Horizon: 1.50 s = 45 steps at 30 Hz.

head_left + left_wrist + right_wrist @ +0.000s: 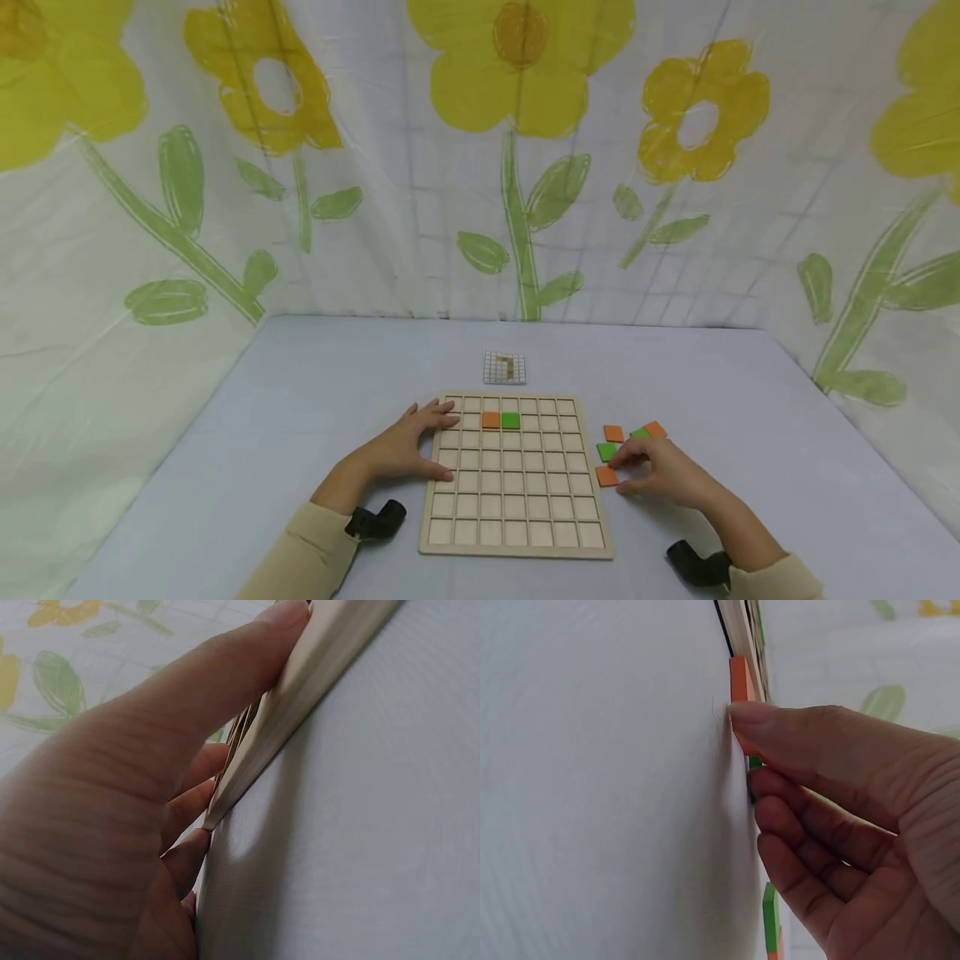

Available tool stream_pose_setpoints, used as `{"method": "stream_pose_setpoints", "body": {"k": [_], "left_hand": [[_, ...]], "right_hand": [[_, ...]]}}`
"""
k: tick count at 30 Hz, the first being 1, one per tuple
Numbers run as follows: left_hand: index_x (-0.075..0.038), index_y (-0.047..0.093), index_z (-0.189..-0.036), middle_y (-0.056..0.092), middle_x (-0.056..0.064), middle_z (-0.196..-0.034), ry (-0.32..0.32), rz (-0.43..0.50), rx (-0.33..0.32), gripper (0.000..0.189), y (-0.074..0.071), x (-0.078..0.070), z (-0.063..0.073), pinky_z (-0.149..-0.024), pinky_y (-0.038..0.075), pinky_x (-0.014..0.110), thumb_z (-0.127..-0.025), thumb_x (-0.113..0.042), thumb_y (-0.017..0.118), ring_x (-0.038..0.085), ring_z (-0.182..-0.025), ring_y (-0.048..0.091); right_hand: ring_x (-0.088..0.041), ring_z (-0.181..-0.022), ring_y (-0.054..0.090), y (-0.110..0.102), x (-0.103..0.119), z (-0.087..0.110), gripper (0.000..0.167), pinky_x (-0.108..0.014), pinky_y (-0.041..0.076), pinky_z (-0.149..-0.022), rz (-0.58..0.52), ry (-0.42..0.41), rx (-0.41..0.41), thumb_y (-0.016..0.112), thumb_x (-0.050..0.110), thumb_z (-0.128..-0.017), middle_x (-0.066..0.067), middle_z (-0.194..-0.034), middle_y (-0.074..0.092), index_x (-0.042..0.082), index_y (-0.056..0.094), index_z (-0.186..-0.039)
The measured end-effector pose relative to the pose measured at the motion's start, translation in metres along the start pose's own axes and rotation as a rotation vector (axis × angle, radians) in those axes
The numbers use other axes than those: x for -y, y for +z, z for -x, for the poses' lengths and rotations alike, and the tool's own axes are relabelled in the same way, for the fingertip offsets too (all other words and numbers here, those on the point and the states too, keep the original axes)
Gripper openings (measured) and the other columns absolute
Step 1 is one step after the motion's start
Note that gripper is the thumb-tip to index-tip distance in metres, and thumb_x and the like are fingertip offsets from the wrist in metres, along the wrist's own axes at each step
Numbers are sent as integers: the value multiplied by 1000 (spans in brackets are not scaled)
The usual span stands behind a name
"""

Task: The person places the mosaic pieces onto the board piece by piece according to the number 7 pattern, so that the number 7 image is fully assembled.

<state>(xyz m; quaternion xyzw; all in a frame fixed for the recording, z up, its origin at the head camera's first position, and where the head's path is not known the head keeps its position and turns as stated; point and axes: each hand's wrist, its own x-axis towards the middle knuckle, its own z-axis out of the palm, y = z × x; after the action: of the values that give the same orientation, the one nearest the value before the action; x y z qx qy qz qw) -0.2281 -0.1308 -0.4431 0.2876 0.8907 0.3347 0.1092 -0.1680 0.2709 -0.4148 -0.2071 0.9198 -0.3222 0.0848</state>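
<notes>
Head view showed the left hand [400,448] spread on the board [513,482] to its right, the right hand [665,475] curled at the nearest orange tile [605,477] (pinched or not, I couldn't tell), whose opposite edges probably offered surest hold.

The board [514,507] under the left hand [405,446] looks like smooth, matt wood; the tiles [613,433] by the right hand [663,475] look matt, the sleeve [776,581] behind it like cloth.
</notes>
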Motion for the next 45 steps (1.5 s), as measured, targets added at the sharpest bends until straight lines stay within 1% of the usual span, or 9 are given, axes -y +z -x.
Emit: {"method": "stream_pose_setpoints", "body": {"k": [6, 11, 17, 21, 26, 31, 35, 39, 45], "left_hand": [[-16, 48, -137, 27, 3, -154, -1, 1, 5, 84, -1, 0, 1, -120, 1, 50, -65, -48, 80, 26, -146, 12], [-16, 48, -136, 27, 4, -154, -1, 11, 2, 84, 0, 0, 2, -120, 1, 51, -65, -47, 81, 27, -145, 12], [-16, 47, -137, 26, 3, -154, -6, 7, 13, 83, 0, -1, 4, -120, 0, 50, -67, -47, 80, 26, -146, 11], [-17, 47, -137, 26, 3, -154, -17, 8, 8, 83, 0, -2, 5, -120, 0, 50, -67, -46, 80, 26, -146, 11], [-17, 47, -137, 26, 3, -154, -16, 1, 8, 83, -1, -2, 5, -120, 0, 49, -67, -46, 80, 25, -146, 11], [-17, 46, -138, 26, 3, -154, -6, 13, 11, 84, -2, -2, 4, -120, -1, 49, -67, -46, 80, 25, -146, 11], [-16, 46, -137, 26, 4, -154, 3, 17, 13, 83, -3, -2, 4, -120, -1, 49, -67, -45, 80, 25, -146, 11], [-15, 47, -137, 26, 5, -154, 13, 9, 13, 82, -3, -3, 3, -120, 0, 50, -67, -45, 80, 26, -145, 12], [-12, 47, -136, 26, 8, -154, 20, 21, 14, 82, -4, -5, 3, -120, -1, 50, -68, -44, 80, 27, -145, 12]], "right_hand": [[-5, -85, 57, 4, 0, -2, 26, -20, 51, -76, -18, -3, 6, 79, 22, -72, 4, -93, 65, 12, 69, -94], [-3, -86, 57, 5, -1, -3, 24, -20, 51, -75, 3, -33, 2, 78, 23, -73, 5, -94, 66, 12, 70, -94], [0, -85, 56, 4, -1, -2, 22, -20, 51, -75, 54, -18, 10, 78, 24, -73, 9, -91, 66, 15, 70, -91], [-2, -85, 58, 2, 1, -3, 22, -22, 52, -75, 98, -18, -3, 79, 26, -73, 9, -91, 66, 16, 69, -91], [-6, -84, 59, -1, 2, -5, 22, -23, 52, -73, 92, -14, -2, 77, 23, -75, 6, -92, 67, 13, 69, -92], [-5, -81, 59, -5, 2, -10, 20, -22, 52, -71, 85, -59, -18, 77, 21, -75, 5, -90, 68, 12, 70, -91], [-8, -82, 60, -7, 5, -16, 21, -23, 53, -70, 70, -95, -33, 76, 19, -76, 1, -92, 69, 10, 70, -93], [-10, -82, 60, -7, 8, -23, 22, -24, 53, -69, 68, -91, -42, 76, 16, -76, -1, -95, 69, 9, 70, -96], [-13, -81, 59, -8, 17, -35, 21, -25, 52, -67, 45, -79, -52, 74, 15, -77, -1, -93, 69, 9, 70, -97]]}}
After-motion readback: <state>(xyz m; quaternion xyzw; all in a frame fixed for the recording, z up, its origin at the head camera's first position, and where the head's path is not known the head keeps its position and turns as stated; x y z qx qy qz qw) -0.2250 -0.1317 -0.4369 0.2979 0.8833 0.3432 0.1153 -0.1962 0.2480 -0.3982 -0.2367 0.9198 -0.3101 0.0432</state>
